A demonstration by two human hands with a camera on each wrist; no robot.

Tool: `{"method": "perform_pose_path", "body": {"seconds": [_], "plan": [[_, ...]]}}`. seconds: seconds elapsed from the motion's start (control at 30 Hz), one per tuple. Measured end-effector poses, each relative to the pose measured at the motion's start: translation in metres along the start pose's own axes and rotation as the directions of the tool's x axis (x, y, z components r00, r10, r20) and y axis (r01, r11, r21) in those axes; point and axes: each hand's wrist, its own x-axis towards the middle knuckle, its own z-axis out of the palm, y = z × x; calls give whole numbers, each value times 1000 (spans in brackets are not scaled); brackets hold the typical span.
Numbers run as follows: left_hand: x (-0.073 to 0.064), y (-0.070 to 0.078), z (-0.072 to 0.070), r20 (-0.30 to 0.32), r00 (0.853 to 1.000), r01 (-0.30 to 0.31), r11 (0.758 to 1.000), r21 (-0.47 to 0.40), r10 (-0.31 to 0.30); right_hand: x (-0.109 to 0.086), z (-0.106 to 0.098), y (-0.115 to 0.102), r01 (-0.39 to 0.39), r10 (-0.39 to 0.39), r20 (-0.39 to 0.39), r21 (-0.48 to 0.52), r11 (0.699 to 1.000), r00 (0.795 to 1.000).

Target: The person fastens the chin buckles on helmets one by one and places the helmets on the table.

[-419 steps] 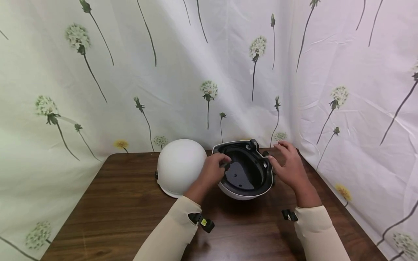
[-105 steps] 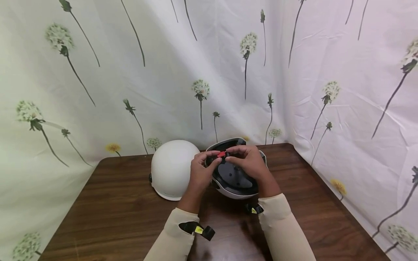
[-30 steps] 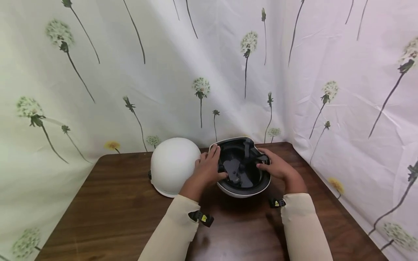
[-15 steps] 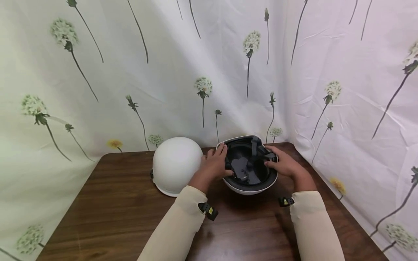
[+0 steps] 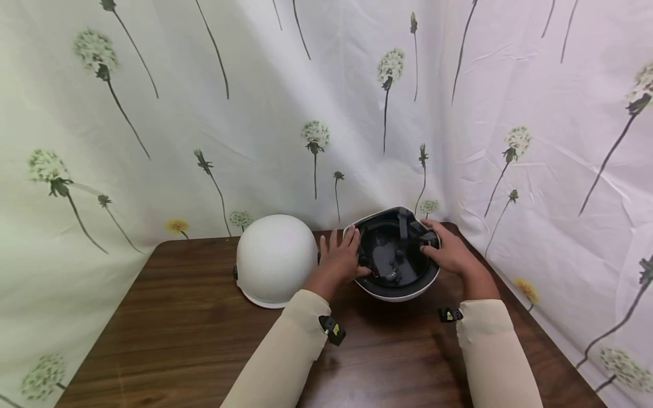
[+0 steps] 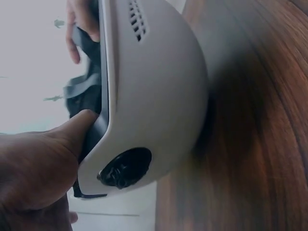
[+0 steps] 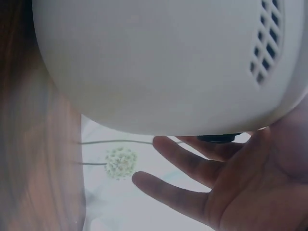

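Note:
An upturned white helmet [image 5: 395,258] lies on the table, its black liner facing up and black straps [image 5: 404,226] folded inside. My left hand [image 5: 338,265] holds its left rim, thumb hooked inside, other fingers spread along the outside. On the opposite rim my right hand [image 5: 453,256] has its thumb inside, while its fingers [image 7: 190,161] spread below the shell in the right wrist view. A round black fitting [image 6: 126,167] and a slotted vent [image 6: 137,20] show on the shell in the left wrist view. The strap buckle is not visible.
A second white helmet [image 5: 275,260] stands dome up, just left of my left hand. The dark wooden table [image 5: 173,334] ends at a flower-printed curtain [image 5: 245,113] behind and to the right. A black strapped device [image 5: 333,330] sits at my left cuff.
Earlier both hands pinched a red buckle over the helmet; now they are at its opposite rims. Over the last second the helmet and both hands have shifted right and slightly back.

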Motion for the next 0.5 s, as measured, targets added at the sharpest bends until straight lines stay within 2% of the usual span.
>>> {"method": "perform_pose_path", "body": {"seconds": [0.13, 0.37, 0.5], "plan": [[2, -5, 7, 12, 1000, -11, 1000, 10, 10, 2, 4, -3, 13, -12, -28, 56, 998, 1000], [7, -12, 16, 62, 998, -15, 1000, -8, 15, 3, 9, -13, -52, 57, -40, 117, 992, 998], [6, -12, 24, 43, 999, -18, 999, 32, 17, 3, 10, -23, -54, 61, -48, 141, 989, 997]]}}
